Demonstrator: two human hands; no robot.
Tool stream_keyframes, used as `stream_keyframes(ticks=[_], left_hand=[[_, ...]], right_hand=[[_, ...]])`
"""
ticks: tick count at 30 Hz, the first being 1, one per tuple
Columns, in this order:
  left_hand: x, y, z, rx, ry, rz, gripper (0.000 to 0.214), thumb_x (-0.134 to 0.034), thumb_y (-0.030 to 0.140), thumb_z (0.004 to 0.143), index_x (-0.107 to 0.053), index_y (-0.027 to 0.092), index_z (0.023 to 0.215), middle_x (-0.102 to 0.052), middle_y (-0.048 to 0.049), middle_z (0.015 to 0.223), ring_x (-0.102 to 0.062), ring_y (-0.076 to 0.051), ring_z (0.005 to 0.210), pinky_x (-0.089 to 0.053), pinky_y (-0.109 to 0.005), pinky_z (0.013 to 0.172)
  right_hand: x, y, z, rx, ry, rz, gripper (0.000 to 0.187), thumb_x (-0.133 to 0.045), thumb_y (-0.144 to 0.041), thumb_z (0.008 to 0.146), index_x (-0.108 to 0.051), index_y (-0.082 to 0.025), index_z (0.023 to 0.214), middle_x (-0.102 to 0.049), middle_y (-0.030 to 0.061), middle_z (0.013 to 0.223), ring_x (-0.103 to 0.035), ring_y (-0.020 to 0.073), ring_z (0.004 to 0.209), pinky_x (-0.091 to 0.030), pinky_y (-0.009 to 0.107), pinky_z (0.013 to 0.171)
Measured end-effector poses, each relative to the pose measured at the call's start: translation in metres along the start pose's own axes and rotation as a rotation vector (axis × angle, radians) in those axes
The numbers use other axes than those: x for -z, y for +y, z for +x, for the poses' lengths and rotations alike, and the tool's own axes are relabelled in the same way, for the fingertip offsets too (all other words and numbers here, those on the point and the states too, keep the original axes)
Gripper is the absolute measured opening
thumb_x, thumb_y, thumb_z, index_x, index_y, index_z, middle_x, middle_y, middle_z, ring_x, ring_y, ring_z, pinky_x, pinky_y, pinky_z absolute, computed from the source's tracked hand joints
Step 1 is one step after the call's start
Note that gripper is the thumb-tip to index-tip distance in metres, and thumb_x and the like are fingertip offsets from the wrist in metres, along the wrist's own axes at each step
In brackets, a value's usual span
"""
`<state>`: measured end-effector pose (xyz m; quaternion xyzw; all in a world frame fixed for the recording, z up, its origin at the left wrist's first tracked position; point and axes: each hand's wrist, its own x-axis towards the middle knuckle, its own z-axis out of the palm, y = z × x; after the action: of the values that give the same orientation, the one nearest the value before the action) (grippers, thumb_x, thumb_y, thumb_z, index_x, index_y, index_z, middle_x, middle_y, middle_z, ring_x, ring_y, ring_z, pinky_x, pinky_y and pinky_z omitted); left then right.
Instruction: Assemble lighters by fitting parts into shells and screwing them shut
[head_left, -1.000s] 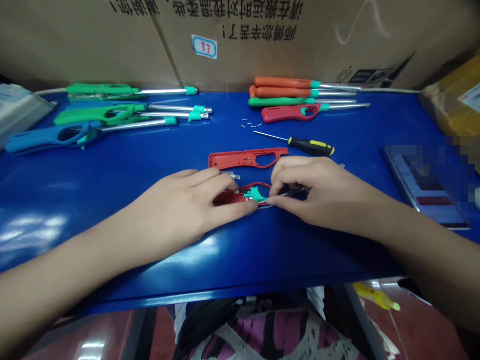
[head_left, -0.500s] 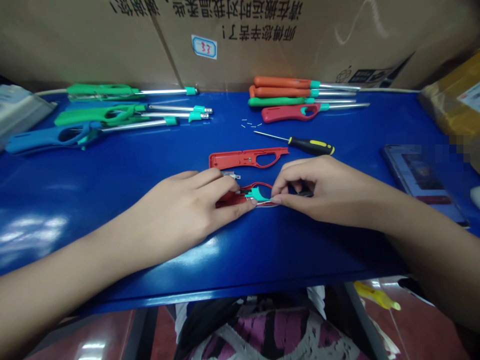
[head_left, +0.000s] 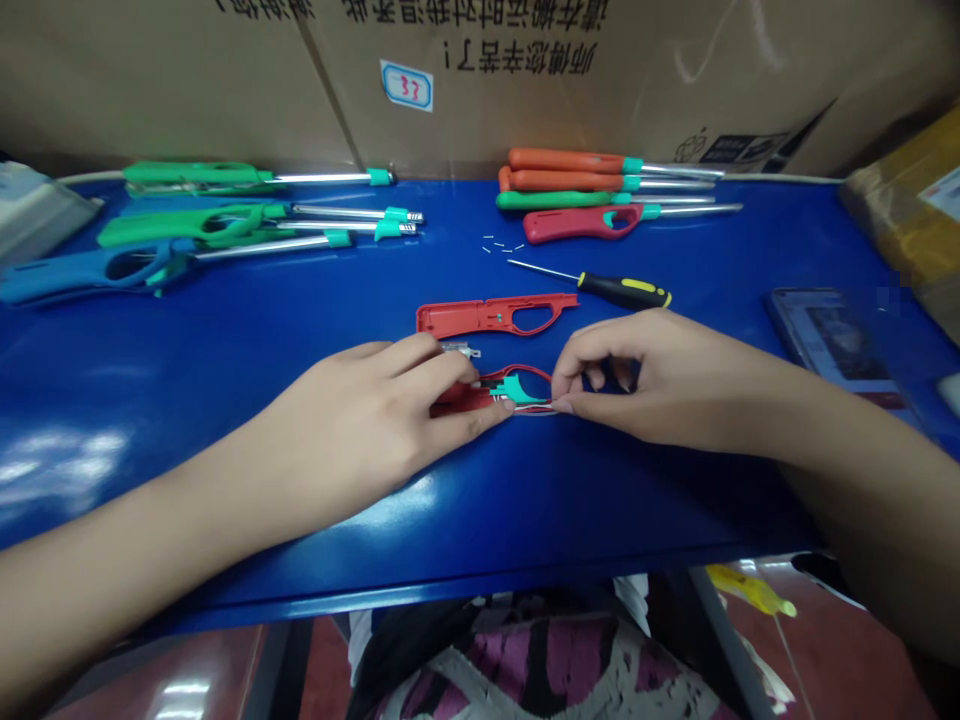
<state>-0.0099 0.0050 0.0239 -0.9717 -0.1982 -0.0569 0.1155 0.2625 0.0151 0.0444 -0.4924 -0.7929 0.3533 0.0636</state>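
Note:
My left hand (head_left: 397, 405) is closed over the rear of a red lighter shell half (head_left: 466, 397) on the blue table, thumb along its near edge. A teal trigger (head_left: 513, 388) sits in this shell by the finger loop. A thin white wire or tube (head_left: 534, 406) runs past the trigger along the near edge. My right hand (head_left: 615, 375) pinches its far end between thumb and forefinger. Just beyond my left fingers lies a small clear part (head_left: 459, 350), partly hidden. Behind it rests the matching red shell half (head_left: 487, 316), hollow side up.
A black-and-yellow screwdriver (head_left: 626, 291) and several tiny screws or pins (head_left: 501, 246) lie farther back. Lighters with orange handles (head_left: 566, 160) are at the back right, green (head_left: 191, 228) and blue ones (head_left: 97, 272) at the left. A phone (head_left: 836, 340) lies right, before a cardboard box (head_left: 480, 110).
My right hand has shifted slightly to the right along the near edge of the shell, still pinching the thin white wire or tube. My left hand stays on the shell.

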Motion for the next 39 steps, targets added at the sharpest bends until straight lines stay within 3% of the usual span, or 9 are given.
stream_keyframes(ticks=[7, 11, 13, 18, 23, 27, 36, 39], left_hand=[[-0.001, 0.000, 0.001, -0.003, 0.000, -0.006, 0.041, -0.038, 0.022, 0.106, -0.064, 0.029, 0.137, -0.065, -0.0126, 0.110, -0.062, -0.026, 0.087, -0.051, -0.032, 0.063], [0.000, 0.000, 0.001, 0.002, -0.004, 0.004, 0.041, -0.039, 0.021, 0.105, -0.063, 0.030, 0.138, -0.065, -0.0121, 0.109, -0.062, -0.027, 0.088, -0.051, -0.032, 0.063], [0.000, 0.000, 0.000, 0.005, -0.002, 0.006, 0.042, -0.039, 0.022, 0.106, -0.063, 0.030, 0.138, -0.065, -0.0117, 0.108, -0.062, -0.026, 0.088, -0.051, -0.032, 0.063], [-0.001, 0.001, 0.000, 0.002, -0.013, 0.016, 0.042, -0.040, 0.020, 0.104, -0.062, 0.029, 0.139, -0.064, -0.0122, 0.110, -0.062, -0.026, 0.089, -0.052, -0.033, 0.065], [-0.002, 0.000, 0.000, 0.011, 0.000, 0.010, 0.041, -0.042, 0.021, 0.104, -0.062, 0.030, 0.138, -0.065, -0.0114, 0.109, -0.062, -0.026, 0.089, -0.053, -0.033, 0.065], [-0.001, 0.000, 0.000, 0.010, -0.004, 0.003, 0.040, -0.040, 0.021, 0.105, -0.063, 0.029, 0.137, -0.065, -0.0111, 0.107, -0.062, -0.026, 0.089, -0.053, -0.033, 0.065], [-0.002, -0.001, -0.001, 0.012, -0.010, -0.048, 0.042, -0.038, 0.024, 0.106, -0.061, 0.031, 0.140, -0.064, -0.0122, 0.110, -0.063, -0.028, 0.093, -0.054, -0.036, 0.069], [-0.003, -0.002, -0.001, 0.014, 0.001, -0.073, 0.041, -0.039, 0.025, 0.106, -0.061, 0.031, 0.141, -0.065, -0.0119, 0.110, -0.063, -0.028, 0.093, -0.053, -0.036, 0.068]], right_hand=[[-0.003, 0.000, 0.001, 0.119, 0.070, -0.116, 0.013, -0.063, -0.016, 0.081, -0.073, -0.022, 0.077, -0.072, -0.0018, 0.077, -0.062, 0.0133, 0.072, -0.044, 0.027, 0.063], [-0.005, 0.002, 0.002, 0.142, 0.124, -0.189, 0.003, -0.069, -0.023, 0.082, -0.071, -0.022, 0.079, -0.071, -0.0014, 0.080, -0.062, 0.0145, 0.077, -0.043, 0.027, 0.066], [-0.001, 0.003, 0.001, 0.127, 0.138, -0.228, 0.007, -0.069, -0.029, 0.084, -0.070, -0.022, 0.081, -0.071, -0.0005, 0.083, -0.062, 0.0160, 0.080, -0.043, 0.029, 0.068], [0.018, 0.009, -0.003, 0.072, 0.090, -0.249, 0.025, -0.056, -0.041, 0.093, -0.073, -0.024, 0.085, -0.073, 0.0009, 0.085, -0.063, 0.0167, 0.075, -0.043, 0.031, 0.067], [0.032, 0.019, -0.004, 0.023, -0.110, -0.240, 0.023, -0.060, -0.044, 0.088, -0.074, -0.027, 0.082, -0.073, -0.0002, 0.081, -0.064, 0.0170, 0.069, -0.043, 0.031, 0.061], [0.033, 0.021, -0.003, 0.050, -0.156, -0.259, 0.021, -0.059, -0.040, 0.090, -0.074, -0.026, 0.086, -0.074, -0.0006, 0.084, -0.065, 0.0165, 0.071, -0.044, 0.031, 0.064], [0.024, 0.017, -0.002, 0.131, -0.105, -0.273, 0.019, -0.059, -0.034, 0.091, -0.074, -0.025, 0.082, -0.074, -0.0009, 0.083, -0.063, 0.0149, 0.073, -0.043, 0.029, 0.067], [0.021, 0.017, -0.002, 0.091, -0.052, -0.290, 0.016, -0.063, -0.031, 0.088, -0.074, -0.025, 0.079, -0.074, -0.0007, 0.081, -0.061, 0.0150, 0.071, -0.041, 0.030, 0.065]])
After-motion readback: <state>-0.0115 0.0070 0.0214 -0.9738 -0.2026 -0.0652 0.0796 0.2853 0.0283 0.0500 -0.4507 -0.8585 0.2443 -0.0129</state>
